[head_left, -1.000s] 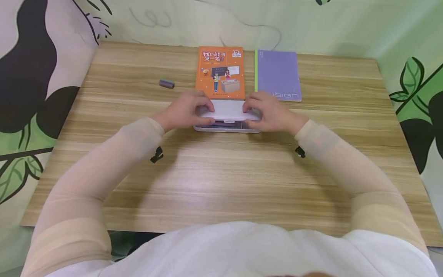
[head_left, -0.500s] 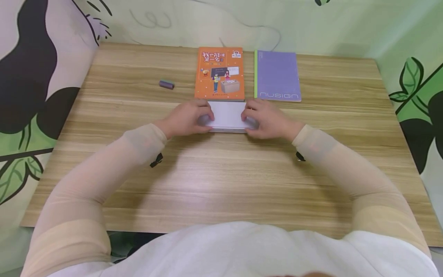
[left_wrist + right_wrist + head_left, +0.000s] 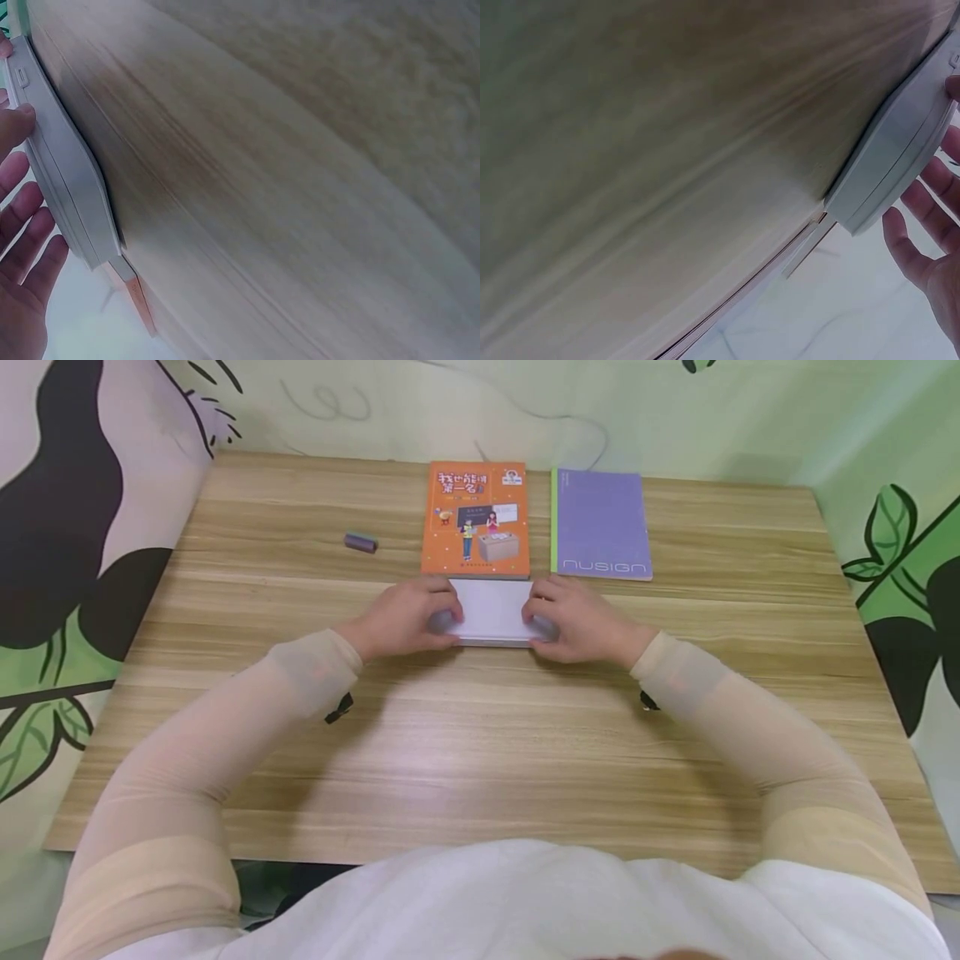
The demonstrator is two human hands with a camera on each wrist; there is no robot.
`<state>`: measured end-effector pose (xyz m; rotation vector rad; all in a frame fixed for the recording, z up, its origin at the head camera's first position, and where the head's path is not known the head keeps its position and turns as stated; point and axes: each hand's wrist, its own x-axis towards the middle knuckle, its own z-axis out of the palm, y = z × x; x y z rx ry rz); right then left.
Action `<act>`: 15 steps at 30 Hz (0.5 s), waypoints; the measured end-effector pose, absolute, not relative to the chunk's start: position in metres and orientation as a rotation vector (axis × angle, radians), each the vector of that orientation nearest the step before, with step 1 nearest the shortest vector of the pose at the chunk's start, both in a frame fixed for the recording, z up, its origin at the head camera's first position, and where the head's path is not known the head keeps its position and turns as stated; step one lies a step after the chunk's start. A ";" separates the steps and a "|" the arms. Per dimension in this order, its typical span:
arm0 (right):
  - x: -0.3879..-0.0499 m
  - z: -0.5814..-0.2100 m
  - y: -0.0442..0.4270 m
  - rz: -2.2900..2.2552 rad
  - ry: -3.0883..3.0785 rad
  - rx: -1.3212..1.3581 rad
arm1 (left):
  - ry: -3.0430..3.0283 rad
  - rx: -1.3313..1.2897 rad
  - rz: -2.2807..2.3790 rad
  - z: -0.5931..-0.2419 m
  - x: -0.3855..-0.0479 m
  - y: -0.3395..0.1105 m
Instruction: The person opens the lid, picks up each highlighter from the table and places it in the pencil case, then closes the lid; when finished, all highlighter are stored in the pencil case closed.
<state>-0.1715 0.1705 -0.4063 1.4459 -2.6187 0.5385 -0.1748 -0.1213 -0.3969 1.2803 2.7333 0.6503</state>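
Note:
A white pencil case (image 3: 492, 608) lies lid-down on the table, just in front of the orange book. My left hand (image 3: 408, 616) holds its left end, fingers bent over the lid and thumb at the front edge. At the opposite end my right hand (image 3: 581, 618) grips it in the same way. In the left wrist view, the thumb and fingertips touch the upper part of the case (image 3: 71, 157). The right wrist view has the right hand (image 3: 937, 247) with fingertips along the rim of the case (image 3: 900, 142). The contents are hidden.
Behind the case lies an orange book (image 3: 476, 518), with a purple notebook (image 3: 602, 524) to its right. A small dark cylindrical object (image 3: 362, 542) sits at the left on the wooden table (image 3: 480, 743). Painted walls border the table at the back and sides.
The pencil case's lid has come down; a second ago it stood partly raised, with the dark interior showing at the front. Both hands moved slightly towards me with it, then stayed still.

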 end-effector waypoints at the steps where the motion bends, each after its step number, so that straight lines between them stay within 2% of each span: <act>1: -0.172 -0.406 0.171 0.540 -2.621 1.446 | 2.734 1.278 0.647 -0.397 -0.175 -0.121; 15: -0.176 -0.399 0.177 0.587 -2.626 1.369 | 2.757 1.190 0.655 -0.393 -0.179 -0.122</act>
